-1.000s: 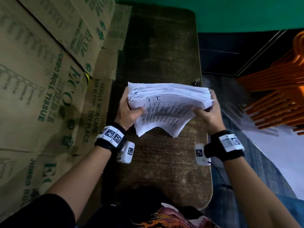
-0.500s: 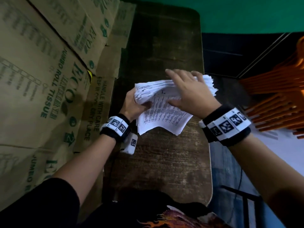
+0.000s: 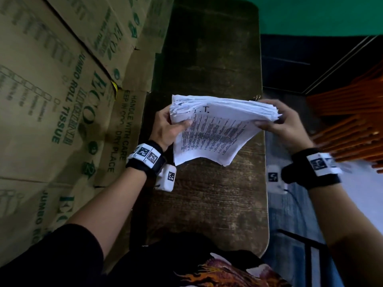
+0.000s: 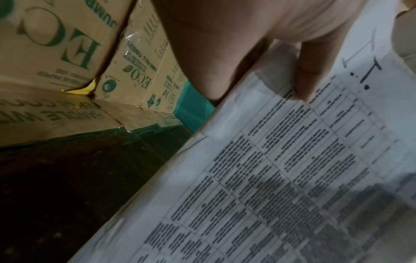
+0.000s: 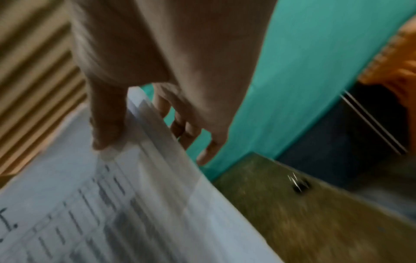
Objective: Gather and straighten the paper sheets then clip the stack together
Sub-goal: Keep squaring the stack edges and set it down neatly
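A thick stack of printed white paper sheets (image 3: 215,129) hangs in the air above the dark wooden table (image 3: 207,204), its near edge drooping toward me. My left hand (image 3: 165,127) grips the stack's left side, thumb on the top sheet (image 4: 281,160). My right hand (image 3: 279,123) grips the right side, thumb on top and fingers under the edge; the right wrist view shows the paper stack (image 5: 146,204) blurred. A small binder clip (image 3: 257,97) lies on the table just beyond the stack, near the right edge, and the clip (image 5: 300,186) appears as a dark blur.
Cardboard boxes (image 3: 51,100) printed with green lettering line the table's left side. Stacked orange plastic chairs (image 3: 352,121) stand to the right, beyond the table edge. A green wall (image 3: 310,15) is behind the table.
My right hand has left the top of the stack and gone back to gripping its right edge. The stack has turned slightly and its sheets sit more evenly.
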Motion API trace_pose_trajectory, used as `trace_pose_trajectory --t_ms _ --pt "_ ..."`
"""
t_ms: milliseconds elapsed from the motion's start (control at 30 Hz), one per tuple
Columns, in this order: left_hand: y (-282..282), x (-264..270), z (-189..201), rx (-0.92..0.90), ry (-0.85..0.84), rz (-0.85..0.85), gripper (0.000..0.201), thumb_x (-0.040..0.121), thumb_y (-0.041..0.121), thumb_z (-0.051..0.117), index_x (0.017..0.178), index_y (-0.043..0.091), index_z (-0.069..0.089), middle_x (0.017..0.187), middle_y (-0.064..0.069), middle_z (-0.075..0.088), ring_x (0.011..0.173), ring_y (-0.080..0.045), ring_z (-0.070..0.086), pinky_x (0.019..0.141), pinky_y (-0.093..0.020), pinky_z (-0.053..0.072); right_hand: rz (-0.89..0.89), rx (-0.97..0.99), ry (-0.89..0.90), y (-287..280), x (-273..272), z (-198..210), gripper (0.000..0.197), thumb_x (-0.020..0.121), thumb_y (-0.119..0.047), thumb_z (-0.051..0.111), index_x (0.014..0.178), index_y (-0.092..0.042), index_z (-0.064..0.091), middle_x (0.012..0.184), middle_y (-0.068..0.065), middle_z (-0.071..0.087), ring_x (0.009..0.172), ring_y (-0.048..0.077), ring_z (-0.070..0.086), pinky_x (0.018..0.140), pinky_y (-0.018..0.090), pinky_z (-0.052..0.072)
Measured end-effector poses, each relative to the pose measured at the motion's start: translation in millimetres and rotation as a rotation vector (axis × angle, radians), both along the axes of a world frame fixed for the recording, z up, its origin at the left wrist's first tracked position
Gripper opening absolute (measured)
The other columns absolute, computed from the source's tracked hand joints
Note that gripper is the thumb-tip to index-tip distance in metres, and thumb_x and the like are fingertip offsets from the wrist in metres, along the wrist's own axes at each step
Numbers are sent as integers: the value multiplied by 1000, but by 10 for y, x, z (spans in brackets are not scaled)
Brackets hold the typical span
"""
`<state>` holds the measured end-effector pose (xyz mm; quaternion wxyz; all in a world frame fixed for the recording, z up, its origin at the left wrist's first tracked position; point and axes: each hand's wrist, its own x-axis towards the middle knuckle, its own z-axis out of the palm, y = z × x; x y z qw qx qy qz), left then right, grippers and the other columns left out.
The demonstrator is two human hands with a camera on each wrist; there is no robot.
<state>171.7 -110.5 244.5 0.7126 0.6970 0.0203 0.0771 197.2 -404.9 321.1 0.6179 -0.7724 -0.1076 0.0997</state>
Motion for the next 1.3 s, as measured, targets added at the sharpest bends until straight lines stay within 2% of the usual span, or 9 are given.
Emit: trace_pose_trajectory --t_ms 200,367,533,667,767,967,1133,1233,1300 --pt "-257 -22 14 -40 24 165 24 71 -11 51 91 -1 60 80 3 64 74 -3 63 66 -18 50 -271 74 0 364 -95 -570 38 71 6 66 101 -17 64 90 -19 73 88 3 65 80 25 53" --pt "-222 -34 13 -36 -61 226 15 69 -12 52 76 -25 48 75 -42 50 69 4 56 67 -16 46 -306 97 -26 377 -150 -514 35 75 12 66 104 -7 61 86 -21 72 82 -5 64 73 15 51" --pt "-337 -142 -117 120 167 197 30 76 -4 62 105 -11 58 84 4 64 75 1 65 63 -8 49 -144 -30 133 364 -254 -749 46 66 -2 63 109 -17 55 100 -12 64 86 -15 61 74 9 51" --pt "-261 -26 -44 103 204 208 36 71 -5 71 105 4 63 91 10 67 86 -4 67 72 -18 57 -101 -41 87 202 -189 -431 58 69 2 73 123 -1 53 104 -13 71 97 -1 64 82 18 51" --pt "-177 70 232 173 99 45 41 71 -4 71 100 22 59 87 12 65 79 3 64 71 -18 53 -31 -87 -34 42 -65 166 70 67 8 78 127 -10 46 109 -2 62 97 0 63 80 19 54" --pt "-176 298 687 476 -56 -364 40 71 6 68 86 39 50 74 18 55 70 9 54 67 -9 38 208 -758 -132 235 181 483 69 64 -13 85 124 -21 53 106 -10 59 97 7 56 82 26 43" --pt "-37 347 572 579 33 -505 31 74 16 72 93 33 56 87 12 61 85 -4 59 75 -22 45 133 -430 -107 305 163 42 19 72 -10 80 64 -18 64 53 -24 61 53 -14 50 57 11 40" --pt "279 316 295 736 197 -536 19 74 32 76 87 37 63 90 6 67 90 -16 64 82 -39 51 95 -357 -160 188 185 -143 10 71 -12 79 71 -4 72 62 -15 70 61 -12 49 57 12 41" --pt "494 243 113 764 275 -477 17 72 32 79 76 38 64 81 6 66 88 -23 65 79 -38 50 67 -304 -150 59 212 -217 14 71 -1 75 85 -3 72 65 -31 66 65 -16 54 62 9 46"
